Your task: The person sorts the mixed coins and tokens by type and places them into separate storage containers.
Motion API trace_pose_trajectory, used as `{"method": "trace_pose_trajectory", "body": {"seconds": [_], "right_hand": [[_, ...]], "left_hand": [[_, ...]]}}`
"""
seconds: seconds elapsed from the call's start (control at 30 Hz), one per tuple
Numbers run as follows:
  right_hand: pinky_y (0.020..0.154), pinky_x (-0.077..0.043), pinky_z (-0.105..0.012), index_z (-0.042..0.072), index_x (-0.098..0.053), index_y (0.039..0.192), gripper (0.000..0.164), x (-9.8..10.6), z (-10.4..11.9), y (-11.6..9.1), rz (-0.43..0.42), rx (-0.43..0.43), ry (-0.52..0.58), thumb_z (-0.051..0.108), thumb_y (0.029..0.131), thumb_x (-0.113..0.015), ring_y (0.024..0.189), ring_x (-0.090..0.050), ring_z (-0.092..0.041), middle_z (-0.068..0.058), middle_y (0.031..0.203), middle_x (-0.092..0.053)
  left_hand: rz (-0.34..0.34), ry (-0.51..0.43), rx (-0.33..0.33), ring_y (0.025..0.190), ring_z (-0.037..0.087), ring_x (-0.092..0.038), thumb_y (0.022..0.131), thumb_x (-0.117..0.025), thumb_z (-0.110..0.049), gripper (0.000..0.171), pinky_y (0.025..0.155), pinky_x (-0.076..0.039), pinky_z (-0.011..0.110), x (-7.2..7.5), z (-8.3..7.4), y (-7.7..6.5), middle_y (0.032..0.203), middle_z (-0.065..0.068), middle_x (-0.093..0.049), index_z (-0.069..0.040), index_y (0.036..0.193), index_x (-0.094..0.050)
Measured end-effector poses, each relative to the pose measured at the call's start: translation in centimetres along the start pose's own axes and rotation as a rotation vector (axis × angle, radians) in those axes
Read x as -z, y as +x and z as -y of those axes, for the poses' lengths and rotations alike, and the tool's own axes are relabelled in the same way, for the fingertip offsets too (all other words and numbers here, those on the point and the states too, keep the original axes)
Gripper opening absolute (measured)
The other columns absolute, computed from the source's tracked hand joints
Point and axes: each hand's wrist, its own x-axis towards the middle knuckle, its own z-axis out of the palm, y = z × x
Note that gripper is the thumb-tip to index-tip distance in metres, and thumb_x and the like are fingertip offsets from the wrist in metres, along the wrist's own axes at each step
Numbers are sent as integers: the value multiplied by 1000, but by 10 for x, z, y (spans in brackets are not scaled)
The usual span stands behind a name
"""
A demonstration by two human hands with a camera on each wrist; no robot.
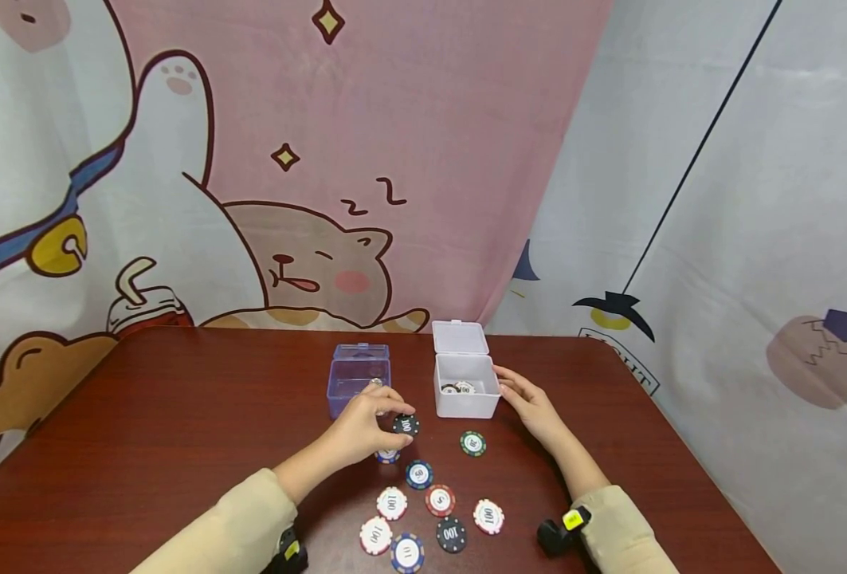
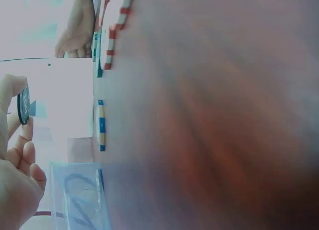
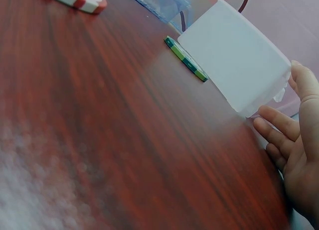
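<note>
1 black chip [image 1: 409, 425] in pinch of left hand [image 1: 362, 424]; right hand [image 1: 531, 401], fingers loosely straight, at white box [image 1: 464, 407]

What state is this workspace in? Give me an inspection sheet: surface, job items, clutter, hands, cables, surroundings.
Surface: reddish-brown table with loose chips spread over it.
Job items: white box, lid open, a few chips inside; blue box, lid open, partly hidden.
Clutter: nothing seen.
Hands: left hand pinches a black chip; right hand touches the white box's side.
Cables: nothing seen.
Surroundings: printed cartoon curtain behind the table.
</note>
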Motion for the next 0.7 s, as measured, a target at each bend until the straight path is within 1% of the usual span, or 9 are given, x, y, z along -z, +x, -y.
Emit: {"method": "trace_pose_trajectory", "body": {"seconds": [0.07,0.13,0.23,0.3,0.33,0.43,0.53,0.7], "right_hand": [[88,-41,-17,-6,-44,138,42,0,-2,1,0,4,-1,9,100,-50,118,-48,-45,-33,125,-53],[88,-41,-18,-6,-45,138,42,1,-5,2,0,11,6,8,99,-50,118,-48,-45,-33,125,-53],[88,-42,-18,-4,-46,138,41,1,-16,4,-6,24,17,9,99,-51,118,-49,-43,-31,124,-54],[88,-42,-19,-1,-47,139,41,2,-24,6,-12,25,13,10,100,-51,117,-51,-39,-29,125,-55],[88,-42,-19,0,-47,139,41,2,-28,7,-16,24,9,11,100,-51,117,-51,-37,-28,125,-56],[89,-42,-21,3,-48,139,41,2,-36,9,-23,21,-5,16,100,-52,116,-53,-32,-25,125,-57],[90,-42,-22,6,-49,139,42,2,-38,9,-25,20,-7,19,100,-53,116,-53,-30,-23,125,-58],[90,-42,-23,9,-50,139,43,3,-37,9,-24,9,-17,22,99,-54,116,-53,-28,-20,125,-59]], "left_hand": [[-15,4,-2,104,21,-54,67,-86,-14,36,102,-33,48,-3,-1,6,93,-9,-60,-5,100,-75],[-27,7,-10,98,18,-52,67,-85,-14,36,95,-38,45,-7,-4,12,93,-9,-60,-5,100,-75],[-51,16,-22,93,14,-51,67,-85,-14,35,89,-40,41,-11,-7,20,93,-8,-60,-6,100,-75],[-62,15,-17,91,13,-48,67,-85,-15,34,79,-41,35,-15,-8,26,92,-8,-61,-7,100,-76],[-67,14,-14,90,13,-48,68,-85,-15,34,78,-41,34,-16,-9,29,92,-8,-61,-7,100,-76],[-77,11,8,90,12,-47,69,-85,-15,34,76,-41,31,-20,-10,37,93,-8,-61,-7,101,-75],[-93,8,22,91,13,-48,69,-85,-14,35,76,-42,31,-22,-10,45,93,-7,-61,-6,101,-75],[-130,19,18,90,15,-49,70,-85,-15,33,75,-42,31,-28,-9,59,92,-5,-62,-5,100,-75]]}}
